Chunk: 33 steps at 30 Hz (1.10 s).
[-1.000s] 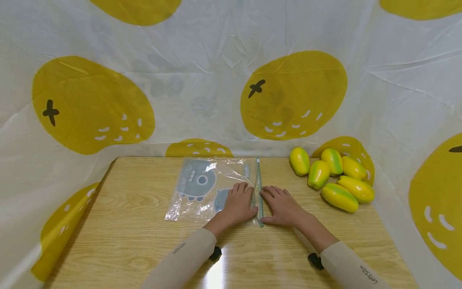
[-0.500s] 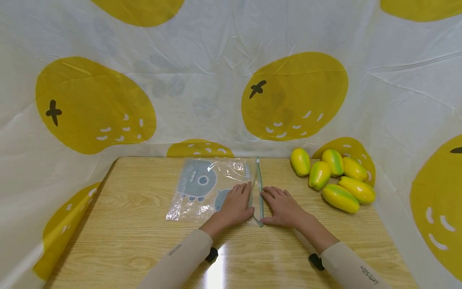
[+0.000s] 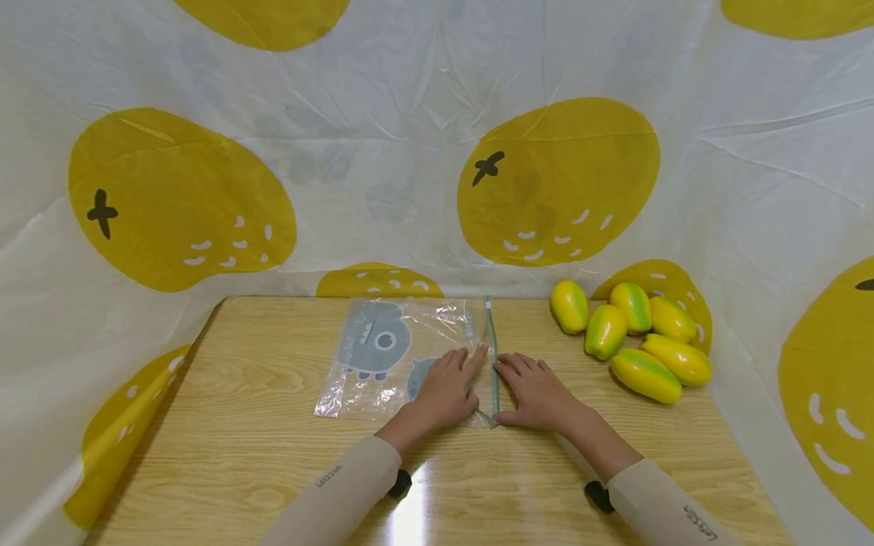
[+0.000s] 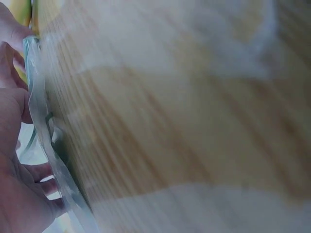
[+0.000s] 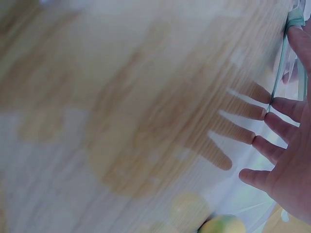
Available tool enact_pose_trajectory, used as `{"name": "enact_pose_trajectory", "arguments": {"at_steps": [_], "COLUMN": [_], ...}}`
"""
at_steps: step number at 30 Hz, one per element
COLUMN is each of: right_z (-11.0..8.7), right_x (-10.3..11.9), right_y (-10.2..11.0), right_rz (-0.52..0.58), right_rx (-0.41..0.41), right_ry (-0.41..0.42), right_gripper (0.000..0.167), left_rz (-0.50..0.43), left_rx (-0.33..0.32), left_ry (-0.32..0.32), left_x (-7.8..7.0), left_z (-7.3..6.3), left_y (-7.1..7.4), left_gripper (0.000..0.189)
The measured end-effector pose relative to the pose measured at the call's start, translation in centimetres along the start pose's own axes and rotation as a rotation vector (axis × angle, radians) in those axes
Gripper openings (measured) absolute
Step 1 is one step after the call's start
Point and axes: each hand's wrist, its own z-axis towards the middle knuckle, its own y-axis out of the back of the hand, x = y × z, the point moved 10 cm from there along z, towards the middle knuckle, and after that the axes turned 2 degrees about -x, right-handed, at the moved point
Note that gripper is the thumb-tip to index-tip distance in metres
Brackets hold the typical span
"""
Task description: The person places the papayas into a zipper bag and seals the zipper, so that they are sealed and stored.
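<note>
A clear zip bag (image 3: 375, 383) with blue-grey monster prints lies flat on the wooden table, its green zip strip (image 3: 495, 387) facing right. My left hand (image 3: 444, 390) rests on the bag near its mouth, index finger stretched toward the strip. The two edges of the mouth stand slightly apart there. My right hand (image 3: 539, 394) touches the strip from the right with fingers and thumb spread along it. In the right wrist view its fingertips (image 5: 277, 104) meet the strip's edge. The left wrist view shows the bag's edge (image 4: 53, 155) beside the left hand's fingers.
Several yellow-and-green fruits (image 3: 645, 375), like mangoes or papayas, sit at the table's back right. A white cloth (image 3: 382, 189) with yellow fruit prints hangs behind and at both sides. The wooden table (image 3: 239, 425) extends left and in front of the bag.
My left hand has shifted slightly left, and its index finger now reaches right toward the strip. The right hand has stayed at the strip. The fruits have not moved.
</note>
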Motion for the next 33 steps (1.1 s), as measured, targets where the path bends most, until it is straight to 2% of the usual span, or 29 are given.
{"name": "enact_pose_trajectory", "arguments": {"at_steps": [7, 15, 20, 24, 33], "right_z": [0.0, 0.1, 0.1, 0.0, 0.0], "right_x": [0.0, 0.0, 0.0, -0.1, -0.3], "right_y": [0.0, 0.0, 0.1, 0.1, -0.1], "right_rz": [-0.001, -0.004, 0.008, 0.008, 0.020], "right_rx": [-0.017, -0.012, -0.017, -0.020, -0.026], "right_ry": [0.003, -0.002, -0.002, -0.002, -0.010], "right_gripper": [0.096, 0.096, 0.096, 0.096, 0.096], "left_rz": [0.077, 0.072, 0.077, 0.061, 0.014], "left_rx": [0.054, 0.122, 0.138, 0.141, 0.124], "left_ry": [0.022, 0.087, 0.102, 0.100, 0.053], "left_x": [0.1, 0.4, 0.6, 0.7, 1.0], "left_z": [0.0, 0.0, 0.0, -0.1, -0.1], "left_y": [-0.7, -1.4, -1.4, -1.5, -1.6], "left_gripper": [0.075, 0.072, 0.073, 0.074, 0.096]}}
